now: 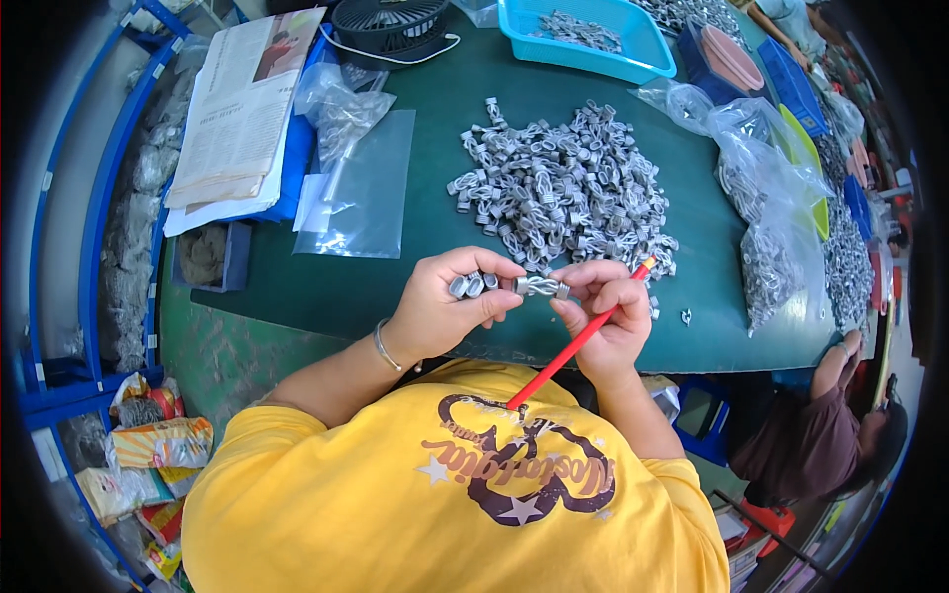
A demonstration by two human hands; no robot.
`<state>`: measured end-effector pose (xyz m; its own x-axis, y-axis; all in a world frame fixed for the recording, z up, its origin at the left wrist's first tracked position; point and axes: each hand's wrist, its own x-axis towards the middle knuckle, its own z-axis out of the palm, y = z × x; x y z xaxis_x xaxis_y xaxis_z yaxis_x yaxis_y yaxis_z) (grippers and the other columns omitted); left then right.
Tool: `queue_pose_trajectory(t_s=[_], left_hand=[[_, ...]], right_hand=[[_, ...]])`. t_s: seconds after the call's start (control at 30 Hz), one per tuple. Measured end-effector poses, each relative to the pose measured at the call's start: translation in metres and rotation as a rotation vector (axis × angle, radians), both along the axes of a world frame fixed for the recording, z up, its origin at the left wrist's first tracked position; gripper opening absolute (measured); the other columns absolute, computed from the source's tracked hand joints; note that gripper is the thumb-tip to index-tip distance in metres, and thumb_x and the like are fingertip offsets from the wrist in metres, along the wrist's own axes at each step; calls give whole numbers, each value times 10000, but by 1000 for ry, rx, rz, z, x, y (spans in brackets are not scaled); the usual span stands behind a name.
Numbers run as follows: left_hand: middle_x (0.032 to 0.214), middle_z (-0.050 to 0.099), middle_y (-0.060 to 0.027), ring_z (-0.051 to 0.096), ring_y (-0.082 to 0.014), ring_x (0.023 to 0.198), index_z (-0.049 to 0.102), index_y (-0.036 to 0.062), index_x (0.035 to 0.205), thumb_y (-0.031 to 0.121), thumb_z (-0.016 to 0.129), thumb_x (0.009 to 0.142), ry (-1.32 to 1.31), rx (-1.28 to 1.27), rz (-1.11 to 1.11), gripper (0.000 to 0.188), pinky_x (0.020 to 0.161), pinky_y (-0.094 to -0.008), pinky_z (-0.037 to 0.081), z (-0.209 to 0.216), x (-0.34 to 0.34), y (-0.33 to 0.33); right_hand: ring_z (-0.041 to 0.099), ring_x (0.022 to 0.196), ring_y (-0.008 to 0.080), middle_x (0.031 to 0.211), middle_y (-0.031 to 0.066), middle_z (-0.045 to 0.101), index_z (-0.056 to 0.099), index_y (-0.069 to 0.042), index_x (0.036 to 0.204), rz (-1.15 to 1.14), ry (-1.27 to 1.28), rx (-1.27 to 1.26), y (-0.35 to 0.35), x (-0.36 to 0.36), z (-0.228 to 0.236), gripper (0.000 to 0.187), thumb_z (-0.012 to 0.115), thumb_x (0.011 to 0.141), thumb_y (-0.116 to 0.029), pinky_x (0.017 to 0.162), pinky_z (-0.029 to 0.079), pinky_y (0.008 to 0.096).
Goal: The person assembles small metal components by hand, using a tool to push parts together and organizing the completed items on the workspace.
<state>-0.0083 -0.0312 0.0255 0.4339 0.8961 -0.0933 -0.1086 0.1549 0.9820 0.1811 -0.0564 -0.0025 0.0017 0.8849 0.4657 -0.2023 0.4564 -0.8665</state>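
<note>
My left hand [445, 304], with a bangle at the wrist, is closed around several small grey metal fittings [474, 286] whose round ends stick out. Its thumb and forefinger also pinch one end of another metal fitting [539, 286], which has ring-like ends and a twisted openwork middle. The fingertips of my right hand [608, 321] grip the other end of that piece. A slim red rod [563, 358] with a yellowish tip lies slanted through the right hand, its lower end against the yellow shirt. Just beyond both hands spreads a large pile of similar fittings [563, 188].
The green table [435, 128] holds a turquoise basket [593, 64], a black fan [390, 25], newspapers [242, 109], clear plastic bags [361, 188] and bags of metal parts [766, 217]. Blue shelving [99, 227] stands left. Another person [811, 440] is at the right.
</note>
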Motion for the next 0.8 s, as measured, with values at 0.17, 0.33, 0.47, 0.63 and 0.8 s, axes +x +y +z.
queue_pose_trajectory(t_s=[0.17,0.33,0.47,0.63,0.8], left_hand=[[959,602,-144,611,-250,906,505,-8,1089,52,518,848,-564,-640,24,249,723,-367,538,-15,8,5],[782,550,-56,540,-151,678,538,66,943,115,531,855,-683,-884,40,101,593,-296,459,-28,-3,16],[697,502,-26,479,-118,586,525,80,851,135,578,839,-459,-702,64,77,516,-254,405,-27,-8,21],[666,502,-25,487,-113,560,526,43,850,92,608,811,-286,-574,168,104,490,-250,411,-19,-2,24],[687,533,-26,501,-94,563,544,8,877,40,618,791,-116,-382,165,118,485,-230,422,-18,-2,25]], right_hand=[[610,889,301,897,184,606,398,-47,740,163,-191,154,9,-1,21,313,676,690,89,779,501,400],[566,693,152,825,126,604,410,-34,717,-279,-280,-63,29,3,8,234,600,749,97,620,465,255],[574,683,219,827,122,612,446,-35,705,-341,-570,3,55,-6,13,221,627,696,91,611,461,285],[553,747,338,794,124,583,492,-25,744,-225,-992,238,73,-13,23,216,592,583,80,682,446,405],[562,718,243,814,118,544,451,-30,730,-284,-856,102,59,6,25,248,547,609,164,602,466,312]])
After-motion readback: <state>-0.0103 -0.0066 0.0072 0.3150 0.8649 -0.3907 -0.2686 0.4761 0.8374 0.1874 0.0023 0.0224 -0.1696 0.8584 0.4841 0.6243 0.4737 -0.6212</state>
